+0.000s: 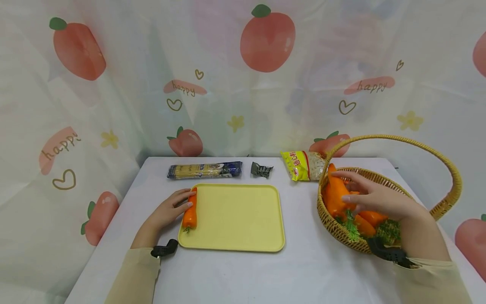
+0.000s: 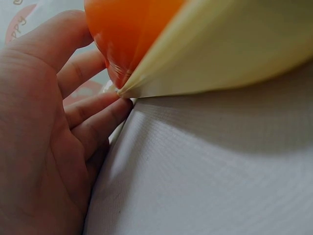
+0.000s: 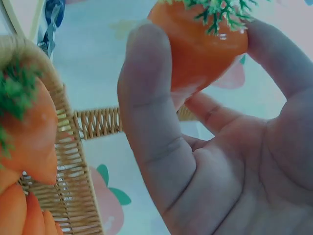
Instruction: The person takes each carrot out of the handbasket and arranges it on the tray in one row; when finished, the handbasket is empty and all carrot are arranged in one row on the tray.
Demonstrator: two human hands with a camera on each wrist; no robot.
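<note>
Closest to us, pale sleeves (image 1: 433, 283) lead in, and we see the right hand (image 1: 373, 196) grasping a carrot (image 1: 337, 198) between its thumb and fingers. We find this carrot at the left side of the wicker basket (image 1: 329, 226), narrow end up and green top down; in the right wrist view we see fingers on both sides of it. We see the left hand (image 1: 172, 207) with its fingers loose and unclenched, touching a second carrot (image 1: 190, 217). That one lies along the left edge of the yellow tray (image 1: 235, 219), its narrow end away from us. Around the right hand we see more carrots (image 1: 373, 217) in the basket, under its tall arched handle (image 1: 391, 137). Beyond the tray we make out a long blue-and-gold packet (image 1: 205, 170), then a small dark packet (image 1: 261, 169), and farther right a yellow bag (image 1: 298, 166) just beside the basket. We see all of it on a white table (image 1: 228, 274), backed by a fruit-printed curtain (image 1: 220, 38). We also notice a black device (image 1: 165, 248) on the left wrist.
</note>
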